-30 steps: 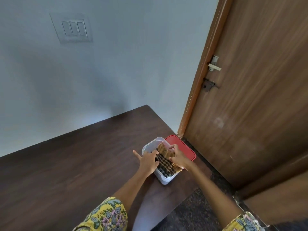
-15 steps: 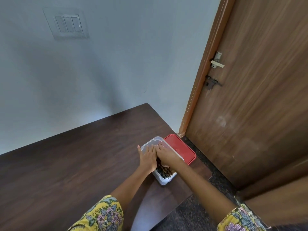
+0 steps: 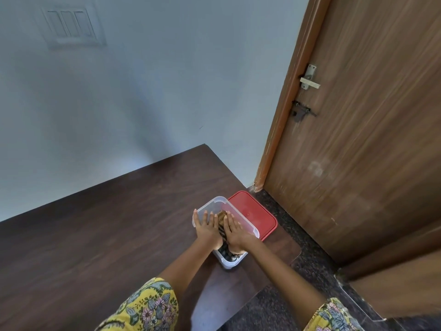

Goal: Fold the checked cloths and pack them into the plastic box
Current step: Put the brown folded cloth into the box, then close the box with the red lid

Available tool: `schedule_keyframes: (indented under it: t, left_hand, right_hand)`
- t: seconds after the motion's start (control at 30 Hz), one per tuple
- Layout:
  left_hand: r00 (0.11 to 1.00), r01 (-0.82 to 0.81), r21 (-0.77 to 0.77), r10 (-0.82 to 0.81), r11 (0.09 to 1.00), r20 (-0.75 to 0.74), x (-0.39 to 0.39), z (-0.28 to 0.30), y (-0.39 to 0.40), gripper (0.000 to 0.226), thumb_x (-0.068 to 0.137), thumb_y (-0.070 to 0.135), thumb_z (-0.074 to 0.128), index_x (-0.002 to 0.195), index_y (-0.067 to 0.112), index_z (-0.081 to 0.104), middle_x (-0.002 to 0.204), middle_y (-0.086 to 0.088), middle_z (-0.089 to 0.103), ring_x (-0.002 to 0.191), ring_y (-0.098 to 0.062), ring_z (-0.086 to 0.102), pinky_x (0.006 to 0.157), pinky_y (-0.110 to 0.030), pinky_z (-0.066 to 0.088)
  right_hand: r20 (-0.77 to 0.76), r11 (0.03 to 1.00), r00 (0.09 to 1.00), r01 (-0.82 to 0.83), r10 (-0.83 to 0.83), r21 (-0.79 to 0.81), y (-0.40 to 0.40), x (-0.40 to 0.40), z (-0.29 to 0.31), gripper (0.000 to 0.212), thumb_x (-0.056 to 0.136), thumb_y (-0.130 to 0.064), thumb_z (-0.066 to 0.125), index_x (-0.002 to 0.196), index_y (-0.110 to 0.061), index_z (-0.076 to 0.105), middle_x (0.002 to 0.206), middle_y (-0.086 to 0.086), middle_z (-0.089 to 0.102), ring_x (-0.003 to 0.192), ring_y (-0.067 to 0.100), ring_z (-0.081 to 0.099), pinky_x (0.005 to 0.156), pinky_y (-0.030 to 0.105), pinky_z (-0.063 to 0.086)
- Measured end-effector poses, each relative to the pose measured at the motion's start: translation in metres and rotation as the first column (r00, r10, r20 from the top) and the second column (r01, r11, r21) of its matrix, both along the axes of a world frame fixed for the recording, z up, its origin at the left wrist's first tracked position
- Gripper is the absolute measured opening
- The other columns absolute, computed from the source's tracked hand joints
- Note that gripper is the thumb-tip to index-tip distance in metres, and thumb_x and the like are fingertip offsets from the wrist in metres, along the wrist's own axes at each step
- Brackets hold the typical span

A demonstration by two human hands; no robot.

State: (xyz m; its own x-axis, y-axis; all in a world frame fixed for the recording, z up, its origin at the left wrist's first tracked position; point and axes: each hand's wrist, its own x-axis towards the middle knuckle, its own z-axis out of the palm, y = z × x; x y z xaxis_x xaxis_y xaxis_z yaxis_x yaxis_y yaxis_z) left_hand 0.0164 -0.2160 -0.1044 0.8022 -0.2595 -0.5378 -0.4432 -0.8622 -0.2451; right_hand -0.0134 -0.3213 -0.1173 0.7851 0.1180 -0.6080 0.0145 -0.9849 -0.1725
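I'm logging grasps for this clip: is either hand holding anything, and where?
Nothing is gripped. The left hand and right hand lie flat, pressing the checked cloths down inside the plastic box.

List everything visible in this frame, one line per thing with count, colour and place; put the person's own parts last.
plastic box: one, clear, near the table's right edge, lid off
checked cloths: count unclear, brown and dark check, inside the box under the hands
lid: one, red, flat on the table, right of the box
table: one, dark brown wood, against the wall
switch plate: one, white, upper left on the wall
door: one, brown wood, right, with a metal latch and a dark bolt
floor: dark speckled stone, below the door
sleeves: two, yellow floral, bottom edge
left hand: flat, pressing into the box
right hand: flat, pressing on the cloths
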Motion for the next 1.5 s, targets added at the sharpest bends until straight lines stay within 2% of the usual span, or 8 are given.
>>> schedule_keyframes:
  t: [0.13, 0.27, 0.4, 0.5, 0.6, 0.8, 1.07, 1.5]
  left_hand:
    - [0.995, 0.008, -0.261, 0.019, 0.965, 0.100, -0.006, -0.001, 0.007, 0.061, 0.095, 0.022, 0.027, 0.150, 0.007, 0.005, 0.160, -0.007, 0.009, 0.149, -0.023, -0.001, 0.107, -0.064, -0.017]
    - [0.910, 0.055, -0.733, 0.268, 0.678, 0.316, -0.025, -0.014, 0.023, 0.057, 0.093, 0.003, 0.038, 0.147, 0.005, 0.023, 0.157, -0.010, 0.020, 0.147, -0.032, 0.013, 0.115, -0.058, 0.001]
    - [0.677, -0.392, -0.895, 0.725, 0.212, -0.126, -0.025, -0.020, 0.033, 0.059, 0.100, 0.028, 0.034, 0.150, 0.007, 0.010, 0.159, -0.013, 0.007, 0.148, -0.030, 0.004, 0.118, -0.050, 0.007]
    - [0.621, -0.523, -0.851, 0.666, -0.041, -0.413, -0.017, -0.025, 0.040, 0.059, 0.100, 0.034, 0.030, 0.146, -0.002, 0.022, 0.151, -0.023, 0.027, 0.141, -0.035, 0.027, 0.117, -0.048, 0.023]
    - [0.682, -0.492, -0.866, 0.581, -0.086, -0.445, -0.020, -0.025, 0.037, 0.049, 0.103, 0.029, 0.025, 0.141, 0.000, 0.034, 0.143, -0.019, 0.042, 0.134, -0.030, 0.038, 0.115, -0.044, 0.028]
    - [0.638, -0.493, -0.851, 0.590, -0.180, -0.495, -0.021, -0.027, 0.033, 0.042, 0.103, 0.025, 0.024, 0.140, 0.009, 0.036, 0.137, -0.012, 0.047, 0.129, -0.024, 0.043, 0.107, -0.031, 0.030]
    - [0.629, -0.491, -0.849, 0.595, -0.193, -0.499, -0.020, -0.033, 0.033, 0.040, 0.103, 0.028, 0.022, 0.137, 0.011, 0.037, 0.131, -0.012, 0.051, 0.119, -0.022, 0.048, 0.099, -0.027, 0.032]
    - [0.644, -0.475, -0.871, 0.625, -0.126, -0.441, -0.011, -0.026, 0.035, 0.041, 0.104, 0.024, 0.021, 0.136, 0.007, 0.038, 0.129, -0.017, 0.051, 0.113, -0.022, 0.049, 0.092, -0.028, 0.034]
  right_hand:
    - [0.031, 1.000, 0.999, 0.021, -0.021, -0.003, 0.004, -0.003, 0.007, 0.081, 0.092, -0.008, 0.038, 0.141, -0.001, -0.026, 0.151, 0.016, -0.032, 0.144, 0.027, -0.020, 0.121, 0.040, -0.001]
    - [0.194, 0.991, 0.975, 0.094, -0.111, 0.093, 0.012, -0.013, 0.015, 0.075, 0.092, -0.008, 0.041, 0.147, -0.002, -0.009, 0.157, 0.015, -0.011, 0.147, 0.029, -0.002, 0.120, 0.039, 0.011]
    - [0.529, 0.926, 0.800, 0.084, -0.283, 0.368, -0.005, -0.013, 0.034, 0.033, 0.093, -0.010, 0.038, 0.120, -0.015, 0.057, 0.117, 0.006, 0.064, 0.097, 0.020, 0.063, 0.085, 0.038, 0.053]
    - [0.611, 0.848, 0.645, 0.115, -0.460, 0.517, -0.028, -0.005, 0.050, 0.026, 0.094, -0.010, 0.045, 0.108, -0.018, 0.066, 0.094, 0.000, 0.072, 0.069, 0.004, 0.061, 0.068, 0.018, 0.053]
    - [0.606, 0.790, 0.528, 0.245, -0.595, 0.563, -0.056, 0.004, 0.047, 0.026, 0.093, -0.011, 0.049, 0.112, -0.013, 0.066, 0.106, 0.004, 0.071, 0.088, 0.013, 0.064, 0.080, 0.028, 0.052]
    - [0.325, 0.850, 0.788, 0.510, -0.523, 0.131, -0.096, -0.002, -0.005, 0.072, 0.086, -0.039, 0.063, 0.143, -0.009, 0.029, 0.142, 0.013, 0.040, 0.130, 0.028, 0.039, 0.098, 0.039, 0.043]
    - [0.272, 0.852, 0.834, 0.517, -0.480, -0.081, -0.103, 0.006, -0.013, 0.099, 0.071, -0.058, 0.070, 0.142, -0.009, 0.022, 0.143, 0.018, 0.036, 0.132, 0.030, 0.036, 0.099, 0.039, 0.043]
    - [0.311, 0.823, 0.783, 0.568, -0.538, -0.006, -0.099, 0.010, -0.004, 0.104, 0.064, -0.053, 0.078, 0.141, -0.009, 0.025, 0.138, 0.019, 0.038, 0.128, 0.030, 0.036, 0.094, 0.037, 0.048]
